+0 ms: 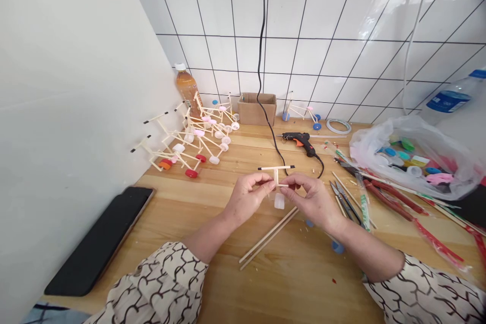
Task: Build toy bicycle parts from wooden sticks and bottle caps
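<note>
My left hand [248, 195] is closed in a pinch on the upright of a small T-shaped stick handlebar [276, 168], whose crossbar has black tips. My right hand [313, 200] pinches the end of a short wooden stick [283, 185] at the foot of that upright; whether the two are joined I cannot tell. Just below the fingers is a clear whitish cap [279, 201]. Two long wooden sticks [261, 243] lie side by side on the table, their far ends near my right hand. Blue caps [337, 247] show partly under my right forearm.
Several stick tricycles with bottle-cap wheels [192, 173] stand at left, another [301, 110] by the wall. Around are a glue gun [298, 140], scissors [345, 201], pliers [391, 195], a bag of caps [448, 187], a cardboard box [257, 110], a tea bottle [187, 86] and a phone [102, 238].
</note>
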Demonstrator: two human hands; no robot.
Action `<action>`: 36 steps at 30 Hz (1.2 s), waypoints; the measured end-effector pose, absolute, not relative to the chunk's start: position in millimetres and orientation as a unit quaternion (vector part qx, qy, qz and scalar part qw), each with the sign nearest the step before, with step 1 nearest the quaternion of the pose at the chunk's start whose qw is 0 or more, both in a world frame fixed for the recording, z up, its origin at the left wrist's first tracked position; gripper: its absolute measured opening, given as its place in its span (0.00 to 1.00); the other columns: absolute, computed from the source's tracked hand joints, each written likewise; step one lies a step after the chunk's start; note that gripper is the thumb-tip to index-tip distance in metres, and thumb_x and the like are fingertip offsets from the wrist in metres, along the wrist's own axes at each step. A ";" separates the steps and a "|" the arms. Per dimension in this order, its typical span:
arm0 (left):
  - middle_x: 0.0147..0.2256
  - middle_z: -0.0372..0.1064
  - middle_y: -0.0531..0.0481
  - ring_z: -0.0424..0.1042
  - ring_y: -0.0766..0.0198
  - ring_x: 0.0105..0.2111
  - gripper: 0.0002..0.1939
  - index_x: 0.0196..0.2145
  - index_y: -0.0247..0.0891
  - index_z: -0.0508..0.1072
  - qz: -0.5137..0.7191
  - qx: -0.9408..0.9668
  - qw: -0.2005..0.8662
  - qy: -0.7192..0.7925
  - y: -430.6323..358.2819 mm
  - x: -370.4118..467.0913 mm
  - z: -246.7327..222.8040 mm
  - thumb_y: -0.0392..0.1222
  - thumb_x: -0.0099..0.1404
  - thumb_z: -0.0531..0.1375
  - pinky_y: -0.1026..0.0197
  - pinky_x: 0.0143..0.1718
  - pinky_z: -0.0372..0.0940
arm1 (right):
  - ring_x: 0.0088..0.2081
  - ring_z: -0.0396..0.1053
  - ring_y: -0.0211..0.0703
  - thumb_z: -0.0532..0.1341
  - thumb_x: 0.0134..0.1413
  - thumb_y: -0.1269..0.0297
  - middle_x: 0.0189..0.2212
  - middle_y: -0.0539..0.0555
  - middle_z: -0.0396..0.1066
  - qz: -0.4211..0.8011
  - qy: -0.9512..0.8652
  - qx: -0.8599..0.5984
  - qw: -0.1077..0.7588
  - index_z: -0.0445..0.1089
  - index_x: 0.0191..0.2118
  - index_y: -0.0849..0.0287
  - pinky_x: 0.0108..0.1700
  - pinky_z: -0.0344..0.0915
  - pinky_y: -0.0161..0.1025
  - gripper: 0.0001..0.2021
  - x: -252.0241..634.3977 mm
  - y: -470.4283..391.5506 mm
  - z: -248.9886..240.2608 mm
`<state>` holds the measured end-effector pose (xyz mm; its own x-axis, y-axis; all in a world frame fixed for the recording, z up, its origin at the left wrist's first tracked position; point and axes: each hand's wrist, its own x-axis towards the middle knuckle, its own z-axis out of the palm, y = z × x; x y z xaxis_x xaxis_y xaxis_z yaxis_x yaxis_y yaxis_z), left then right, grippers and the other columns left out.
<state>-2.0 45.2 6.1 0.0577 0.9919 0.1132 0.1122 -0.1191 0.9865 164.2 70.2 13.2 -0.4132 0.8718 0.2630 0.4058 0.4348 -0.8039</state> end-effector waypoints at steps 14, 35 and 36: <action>0.25 0.68 0.53 0.66 0.66 0.28 0.07 0.25 0.34 0.72 0.513 0.550 0.472 0.461 43.1 1.2 7.1 0.39 0.59 0.59 0.65 0.34 0.61 | 0.25 0.68 0.40 0.57 0.52 0.63 0.22 0.52 0.71 0.347 -0.763 -0.421 0.347 0.72 0.29 0.60 0.30 0.64 0.36 0.09 160.9 62.8 16.9; 0.30 0.71 0.50 0.69 0.63 0.34 0.08 0.31 0.34 0.74 0.553 0.485 0.545 0.402 41.9 3.5 1.6 0.42 0.58 0.62 0.62 0.40 0.61 | 0.24 0.67 0.38 0.58 0.52 0.65 0.21 0.50 0.69 0.299 -0.772 -0.418 0.374 0.71 0.28 0.59 0.29 0.63 0.34 0.07 161.3 59.2 22.3; 0.30 0.71 0.50 0.69 0.63 0.34 0.07 0.31 0.35 0.74 0.555 0.484 0.544 0.403 41.8 3.0 1.0 0.42 0.58 0.62 0.62 0.40 0.62 | 0.24 0.66 0.38 0.58 0.52 0.65 0.21 0.50 0.69 0.297 -0.772 -0.417 0.377 0.71 0.28 0.59 0.29 0.63 0.34 0.07 161.7 59.5 21.8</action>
<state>3.0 41.8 1.0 0.0595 0.9932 0.0998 -0.2140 -0.0850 0.9731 161.7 59.5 21.8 -0.3680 0.8675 0.3346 0.4200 0.4762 -0.7725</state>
